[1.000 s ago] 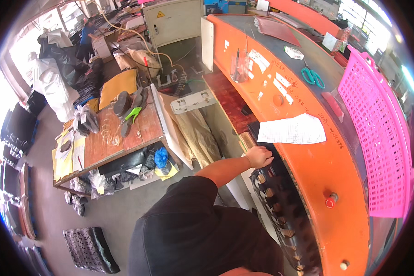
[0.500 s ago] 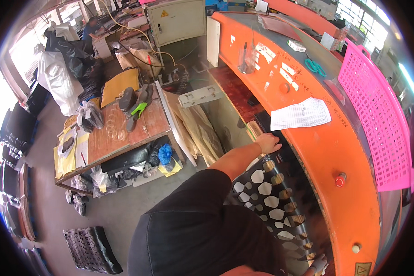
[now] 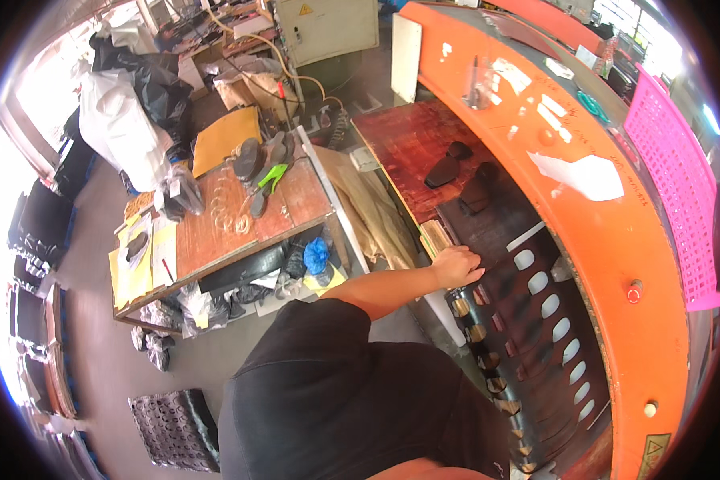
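My left hand [image 3: 458, 266] is closed at the near left edge of a black sheet [image 3: 488, 228], beside a light wooden edge strip [image 3: 435, 237]. The sheet lies on a red board [image 3: 392, 132] and has a row of rounded cut-outs along its far side. Its near edge is a glossy strip [image 3: 478, 340] with more cut-outs. Two dark sole-shaped pieces [image 3: 442, 171] rest on the board beyond my hand. Of my right hand [image 3: 545, 471] only a sliver shows at the lower edge, its fingers hidden.
An orange machine beam [image 3: 572, 156] arches over the board, with a red button [image 3: 634, 292] and a white paper [image 3: 580, 174]. A pink basket [image 3: 674, 192] stands on it. To the left is a wooden table [image 3: 228, 216]; a perforated black stack [image 3: 174, 430] lies on the floor.
Much more of the red board now shows on my side of the orange beam, and the sole-shaped pieces have come into sight. The sheet's cut-outs no longer show pale floor near my body.
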Action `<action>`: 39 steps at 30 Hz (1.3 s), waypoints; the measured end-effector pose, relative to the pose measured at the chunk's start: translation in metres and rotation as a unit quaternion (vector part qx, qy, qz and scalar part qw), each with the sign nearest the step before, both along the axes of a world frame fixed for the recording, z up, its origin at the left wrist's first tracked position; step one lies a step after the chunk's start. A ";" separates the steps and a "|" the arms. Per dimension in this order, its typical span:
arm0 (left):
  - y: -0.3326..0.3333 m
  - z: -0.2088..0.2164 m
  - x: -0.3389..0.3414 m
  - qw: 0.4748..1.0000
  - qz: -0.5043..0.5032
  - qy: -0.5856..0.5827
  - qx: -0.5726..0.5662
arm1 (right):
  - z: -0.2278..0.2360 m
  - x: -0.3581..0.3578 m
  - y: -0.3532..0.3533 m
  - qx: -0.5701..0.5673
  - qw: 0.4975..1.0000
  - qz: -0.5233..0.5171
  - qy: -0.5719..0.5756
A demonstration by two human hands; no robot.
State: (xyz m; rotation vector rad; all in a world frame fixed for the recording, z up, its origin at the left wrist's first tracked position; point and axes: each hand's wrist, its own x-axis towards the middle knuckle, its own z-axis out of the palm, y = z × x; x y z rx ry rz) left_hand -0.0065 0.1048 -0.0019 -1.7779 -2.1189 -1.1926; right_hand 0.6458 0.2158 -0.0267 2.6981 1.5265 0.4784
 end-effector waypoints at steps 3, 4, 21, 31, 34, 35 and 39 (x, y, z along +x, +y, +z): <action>-0.057 -0.001 0.009 0.999 0.002 0.010 0.034 | 0.011 -0.009 -0.051 0.041 0.999 0.024 -0.003; -0.076 -0.002 0.011 0.999 0.001 0.012 0.042 | 0.010 -0.010 -0.069 0.049 0.998 0.030 -0.003; -0.289 -0.017 0.030 0.999 -0.015 0.040 -0.006 | -0.043 0.050 -0.279 0.028 0.997 0.076 -0.019; -0.305 -0.020 0.029 0.997 -0.019 0.012 -0.075 | -0.038 0.049 -0.294 0.047 0.991 0.096 0.086; -0.301 -0.025 0.024 0.996 -0.014 0.004 -0.089 | -0.037 0.034 -0.295 0.094 0.945 0.118 0.290; -0.300 -0.026 0.020 0.994 -0.037 0.002 -0.099 | -0.037 0.027 -0.293 0.129 0.957 0.178 0.192; -0.292 -0.019 0.008 0.993 -0.020 -0.023 -0.112 | -0.032 0.010 -0.280 0.053 0.964 0.112 0.235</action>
